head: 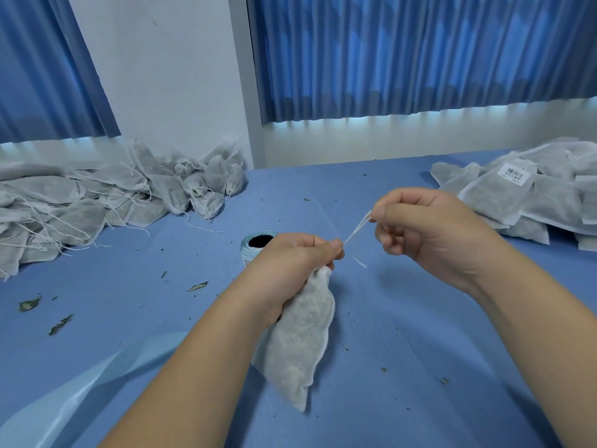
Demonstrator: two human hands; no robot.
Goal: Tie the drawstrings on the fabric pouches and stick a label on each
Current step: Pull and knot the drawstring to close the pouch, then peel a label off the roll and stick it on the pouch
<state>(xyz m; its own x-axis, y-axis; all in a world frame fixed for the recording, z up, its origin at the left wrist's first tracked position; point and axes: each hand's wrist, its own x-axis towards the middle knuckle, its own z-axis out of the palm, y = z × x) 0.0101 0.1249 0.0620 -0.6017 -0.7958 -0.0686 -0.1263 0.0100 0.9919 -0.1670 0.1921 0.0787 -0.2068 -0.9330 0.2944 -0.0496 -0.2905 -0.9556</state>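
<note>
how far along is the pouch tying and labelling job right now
Done: the stack on the right holds pouches, one bearing a barcode label. In hand: the left hand grips one pouch by its neck while the right hand pinches its drawstring, pulled taut; no label shows on it. To do: that pouch's label from the label roll, plus the heap on the left, with loose strings and no labels visible.

Pleated blue curtains [420, 53] hang on either side of a white wall [161, 76]. Pale light glows beneath their hems, above a blue table [403, 318].
</note>
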